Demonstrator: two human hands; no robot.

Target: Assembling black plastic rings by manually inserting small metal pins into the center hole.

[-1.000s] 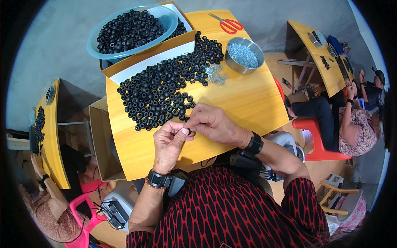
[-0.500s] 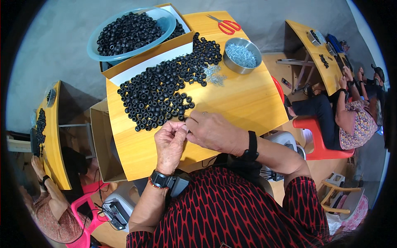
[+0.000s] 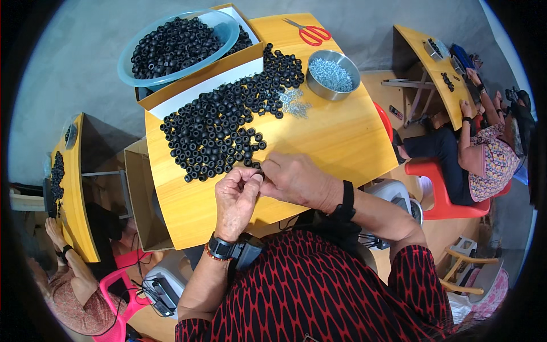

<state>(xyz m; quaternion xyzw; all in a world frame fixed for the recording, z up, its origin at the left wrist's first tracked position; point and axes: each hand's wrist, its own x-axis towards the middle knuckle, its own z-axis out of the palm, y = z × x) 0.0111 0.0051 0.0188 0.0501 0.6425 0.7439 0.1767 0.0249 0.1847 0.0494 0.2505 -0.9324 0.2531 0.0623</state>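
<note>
One small dark piece (image 3: 260, 172) is on the near side of the heap of black caps (image 3: 211, 131), pinched by the left hand (image 3: 235, 199), probably to steady it; the right hand (image 3: 299, 179) curls its fingers in beside it, though their exact grip is hidden. Right of the heap, a metal bowl (image 3: 319, 91) of pale bits (image 3: 331, 75) stands apart, presumably to prevent mixing.
</note>
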